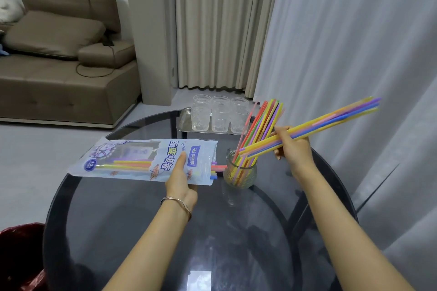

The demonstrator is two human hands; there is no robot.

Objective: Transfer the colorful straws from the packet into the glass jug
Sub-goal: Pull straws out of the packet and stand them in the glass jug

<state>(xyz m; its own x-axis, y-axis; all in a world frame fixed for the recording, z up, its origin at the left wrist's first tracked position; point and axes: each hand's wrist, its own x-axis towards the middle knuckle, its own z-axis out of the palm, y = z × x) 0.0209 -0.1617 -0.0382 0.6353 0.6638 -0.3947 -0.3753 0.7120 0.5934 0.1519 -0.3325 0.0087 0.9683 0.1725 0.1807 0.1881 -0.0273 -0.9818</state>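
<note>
A pale blue straw packet point(132, 160) is held level above the round glass table, its open end pointing right. My left hand point(181, 182) grips it near that end, thumb on top. Several straws still lie inside and a few tips point(216, 169) poke out of the opening. Just right of it stands the glass jug point(240, 172), with several colorful straws point(261, 125) leaning up to the right. My right hand point(292, 146) is shut on a bundle of straws point(331, 119), tilted with the lower ends over the jug's mouth.
A metal tray point(183, 118) with several clear ribbed glasses point(220, 113) sits at the table's far edge. A red-lined bin point(21, 255) stands at the lower left. A brown sofa point(59, 66) is on the left, and curtains hang behind and to the right.
</note>
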